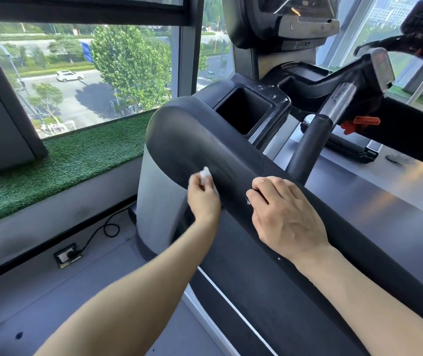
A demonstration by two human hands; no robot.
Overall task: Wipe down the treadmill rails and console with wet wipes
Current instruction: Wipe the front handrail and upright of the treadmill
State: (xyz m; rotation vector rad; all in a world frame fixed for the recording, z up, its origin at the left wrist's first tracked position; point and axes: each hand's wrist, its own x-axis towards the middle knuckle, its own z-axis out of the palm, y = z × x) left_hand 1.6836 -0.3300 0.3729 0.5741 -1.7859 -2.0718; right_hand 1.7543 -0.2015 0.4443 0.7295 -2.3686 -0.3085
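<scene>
— Wet wipe: small, white, bunched into a wad, pressed against the outer face of the left rail, near its rounded front end.

— The rail itself?

— Broad, dark, matte; runs back on a diagonal from the console. Square cup well sunk in its top, just ahead of the curve.

— Console?

— Upper frame, dark housing, grey ledge; mostly cropped.

You have one view only, a wide-angle camera on your head, looking forward and down from close above the treadmill's left side rail. It faces the console at the top edge and the window to the left. Your forearms enter from the bottom edge, and the floor lies lower left.
</scene>
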